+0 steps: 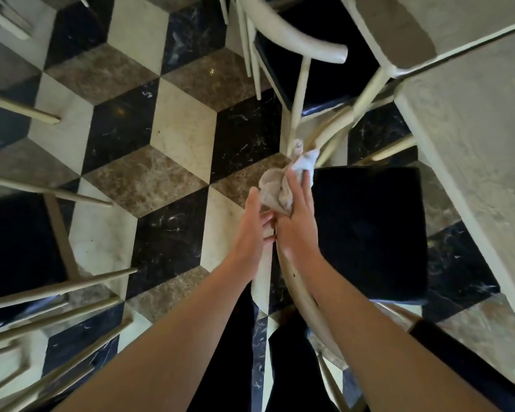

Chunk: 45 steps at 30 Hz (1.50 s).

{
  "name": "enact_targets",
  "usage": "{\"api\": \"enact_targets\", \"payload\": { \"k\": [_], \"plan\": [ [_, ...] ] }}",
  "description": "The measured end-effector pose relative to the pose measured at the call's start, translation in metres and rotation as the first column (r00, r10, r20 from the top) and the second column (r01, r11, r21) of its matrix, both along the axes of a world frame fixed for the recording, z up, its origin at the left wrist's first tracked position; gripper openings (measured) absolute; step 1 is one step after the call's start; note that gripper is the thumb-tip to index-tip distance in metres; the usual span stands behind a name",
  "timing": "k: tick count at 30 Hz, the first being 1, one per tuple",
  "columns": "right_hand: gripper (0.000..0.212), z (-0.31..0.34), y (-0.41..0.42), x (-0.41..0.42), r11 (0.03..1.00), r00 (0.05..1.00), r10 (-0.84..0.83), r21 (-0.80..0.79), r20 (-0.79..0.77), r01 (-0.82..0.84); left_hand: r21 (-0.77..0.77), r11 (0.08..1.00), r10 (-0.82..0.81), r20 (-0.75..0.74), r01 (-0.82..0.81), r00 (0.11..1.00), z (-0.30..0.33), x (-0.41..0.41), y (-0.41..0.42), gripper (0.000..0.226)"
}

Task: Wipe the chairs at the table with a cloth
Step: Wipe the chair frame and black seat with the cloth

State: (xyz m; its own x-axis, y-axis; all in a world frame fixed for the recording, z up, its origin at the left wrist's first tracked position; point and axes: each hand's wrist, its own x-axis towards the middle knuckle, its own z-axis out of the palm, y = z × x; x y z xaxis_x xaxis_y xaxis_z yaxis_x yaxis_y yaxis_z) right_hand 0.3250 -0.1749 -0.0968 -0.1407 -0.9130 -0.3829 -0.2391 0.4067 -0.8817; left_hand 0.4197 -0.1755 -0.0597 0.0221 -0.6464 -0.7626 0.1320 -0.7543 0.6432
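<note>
Cloth (275,190) looked soft and limp; right hand (295,221) clutched it bunched against the chair (366,233) frame, left hand (254,224) spread, steadying.

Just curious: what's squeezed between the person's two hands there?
In the head view, the bunched grey cloth lies between the left hand and right hand, with the chair's cream frame running beneath them.

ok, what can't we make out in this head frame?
- Chair back: the forearms and hands cover most of it.
- Left hand: its fingers run behind the right hand, so its grip is unclear.
- Cloth: the right hand covers part; where it touches the chair is hidden.
- Spindles above the cloth: motion-blurred.
- Table: cut off by the right edge.
</note>
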Motion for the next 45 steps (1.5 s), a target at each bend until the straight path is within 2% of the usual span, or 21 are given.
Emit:
{"api": "enact_targets", "payload": {
  "k": [2,4,6,8,11,14,18,21,23,27,30,32,34,36,39,40,41,43,45],
  "plan": [
    [0.08,0.002,0.046,-0.004,0.995,0.995,0.102,0.022,0.009,-0.102,0.035,0.998,0.046,-0.048,-0.044,0.998,-0.001,-0.005,0.004,0.06],
    [0.075,0.004,0.094,-0.016,0.981,0.98,0.195,0.019,-0.043,-0.195,-0.007,1.0,-0.009,-0.041,0.009,0.999,-0.001,-0.012,0.009,0.052],
    [0.08,0.006,0.14,-0.032,0.954,0.949,0.299,-0.002,-0.098,-0.3,-0.053,0.995,-0.085,0.023,0.086,0.996,-0.001,-0.019,0.018,0.041],
    [0.089,0.005,0.182,-0.054,0.902,0.883,0.425,0.014,-0.201,-0.431,-0.079,0.988,-0.121,0.126,0.131,0.985,-0.004,-0.024,0.026,0.027],
    [0.084,0.007,0.232,-0.092,0.816,0.749,0.561,0.082,-0.352,-0.573,-0.087,0.98,-0.16,0.21,0.181,0.965,-0.005,-0.029,0.031,0.024],
    [0.083,0.009,0.26,-0.126,0.772,0.692,0.624,0.152,-0.363,-0.617,-0.091,0.978,-0.161,0.248,0.188,0.955,-0.002,-0.035,0.035,0.027],
    [0.076,0.011,0.26,-0.129,0.774,0.717,0.632,0.191,-0.296,-0.603,-0.107,0.976,-0.152,0.279,0.188,0.948,0.001,-0.04,0.038,0.043],
    [0.08,0.017,0.241,-0.102,0.842,0.78,0.539,0.211,-0.318,-0.496,-0.114,0.975,-0.145,0.328,0.191,0.933,0.002,-0.04,0.036,0.029],
    [0.083,0.022,0.217,-0.078,0.902,0.848,0.427,0.212,-0.312,-0.376,-0.113,0.978,-0.127,0.354,0.178,0.927,-0.002,-0.035,0.026,0.027],
    [0.082,0.031,0.156,-0.025,0.958,0.933,0.239,0.223,-0.269,-0.181,-0.051,0.979,-0.165,0.353,0.195,0.921,-0.01,-0.019,-0.011,0.028],
    [0.079,0.034,0.091,0.008,0.974,0.977,0.001,0.223,-0.212,0.048,-0.029,0.953,-0.269,0.378,0.302,0.886,-0.019,-0.012,-0.05,0.03],
    [0.071,0.036,0.036,0.016,0.937,0.972,-0.217,0.261,-0.089,0.233,-0.018,0.916,-0.367,0.37,0.402,0.853,-0.021,-0.017,-0.087,0.031],
    [0.049,0.032,-0.008,0.009,0.877,0.884,-0.435,0.301,0.17,0.374,-0.048,0.873,-0.433,0.379,0.485,0.818,-0.021,-0.025,-0.121,0.027],
    [0.026,0.023,-0.042,-0.016,0.784,0.713,-0.61,0.395,0.347,0.479,-0.071,0.812,-0.5,0.426,0.579,0.754,-0.023,-0.035,-0.152,0.025],
    [0.033,-0.003,-0.071,-0.061,0.6,0.494,-0.798,0.534,0.346,0.596,-0.121,0.678,-0.548,0.574,0.725,0.608,-0.03,-0.054,-0.19,0.025],
    [0.034,-0.013,-0.078,-0.072,0.551,0.414,-0.834,0.552,0.364,0.625,-0.157,0.628,-0.544,0.612,0.762,0.574,-0.034,-0.063,-0.202,0.025],
    [0.033,-0.024,-0.085,-0.081,0.526,0.373,-0.85,0.558,0.373,0.642,-0.194,0.575,-0.538,0.642,0.795,0.546,-0.038,-0.074,-0.212,0.028],
    [0.027,-0.041,-0.098,-0.094,0.538,0.395,-0.843,0.538,0.366,0.649,-0.244,0.426,-0.557,0.688,0.871,0.465,-0.049,-0.098,-0.228,0.035],
    [0.033,-0.051,-0.11,-0.096,0.615,0.437,-0.787,0.491,0.436,0.617,-0.269,0.268,-0.568,0.732,0.925,0.377,-0.06,-0.113,-0.237,0.042]
  ]
}}
